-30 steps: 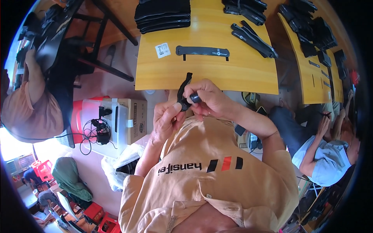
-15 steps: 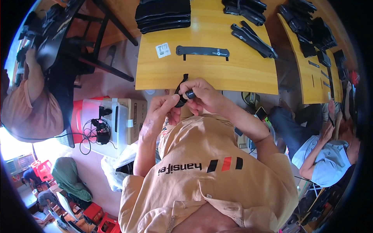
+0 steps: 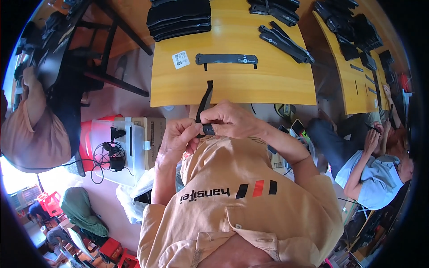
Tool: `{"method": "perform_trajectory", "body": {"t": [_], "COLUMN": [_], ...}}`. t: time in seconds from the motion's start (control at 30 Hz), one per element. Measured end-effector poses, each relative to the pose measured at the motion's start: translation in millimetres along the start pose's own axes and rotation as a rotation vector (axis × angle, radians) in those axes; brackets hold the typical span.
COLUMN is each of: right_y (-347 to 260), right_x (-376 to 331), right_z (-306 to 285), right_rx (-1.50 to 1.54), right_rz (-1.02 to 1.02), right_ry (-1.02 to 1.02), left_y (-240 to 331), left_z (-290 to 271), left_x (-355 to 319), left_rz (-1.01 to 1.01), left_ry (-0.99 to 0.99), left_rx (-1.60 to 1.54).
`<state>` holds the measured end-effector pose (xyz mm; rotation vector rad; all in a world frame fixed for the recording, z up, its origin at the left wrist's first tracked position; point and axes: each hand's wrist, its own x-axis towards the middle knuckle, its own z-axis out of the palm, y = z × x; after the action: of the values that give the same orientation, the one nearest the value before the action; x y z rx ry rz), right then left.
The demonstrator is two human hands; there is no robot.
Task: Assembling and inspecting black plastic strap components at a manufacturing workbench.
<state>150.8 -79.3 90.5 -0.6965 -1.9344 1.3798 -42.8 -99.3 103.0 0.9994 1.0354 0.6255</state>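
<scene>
Just off the near edge of the yellow table, my two hands work together on a narrow black strap (image 3: 205,102). My left hand (image 3: 179,135) pinches its lower part between thumb and fingers. Close against it, my right hand (image 3: 230,119) is closed on the strap too, with the fingers curled over. A black band with pale marks (image 3: 208,129) covers the tip of my right thumb; whether it is worn there or belongs to the strap I cannot tell. The strap's free end points away toward the table. My fingers hide its lower end.
On the yellow table (image 3: 232,85) lie a flat dark printed strap (image 3: 227,59), a white label (image 3: 180,60), a stack of black pieces (image 3: 178,20) and bundled straps (image 3: 286,42). A plastic bin (image 3: 117,152) with cables stands left. Co-workers sit left and right.
The strap, bunched between my hands before, now stretches longer and straighter toward the table. My right hand has turned, its thumb now lower and pressing in beside the left fingers.
</scene>
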Motion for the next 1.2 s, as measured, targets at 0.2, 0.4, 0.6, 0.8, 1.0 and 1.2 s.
{"method": "perform_trajectory", "body": {"t": [0.2, 0.4, 0.6, 0.8, 1.0, 1.2], "right_y": [-7, 26, 37, -33, -47, -67], "right_x": [-13, -36, -118, -175, -142, -123], "right_z": [7, -30, -151, -189, -158, -130], "right_rx": [0.697, 1.045, 1.197, 0.882, 0.270, -0.699], "right_rz": [0.309, 0.451, -0.152, -0.143, 0.094, 0.525], "right_ry": [0.014, 0.652, 1.249, 1.017, 0.973, 0.789], "left_y": [2, -3, -30, -20, -14, -74], "left_z": [5, -19, -93, -144, -78, -58], "left_x": [-7, -14, -50, -67, 1, 75], "left_rz": [0.029, 0.011, 0.048, 0.141, 0.176, -0.015], "left_ry": [-0.085, 0.043, 0.229, 0.194, 0.406, 0.450], "left_rx": [-0.085, -0.275, -0.550, -0.567, -0.236, -0.193]}}
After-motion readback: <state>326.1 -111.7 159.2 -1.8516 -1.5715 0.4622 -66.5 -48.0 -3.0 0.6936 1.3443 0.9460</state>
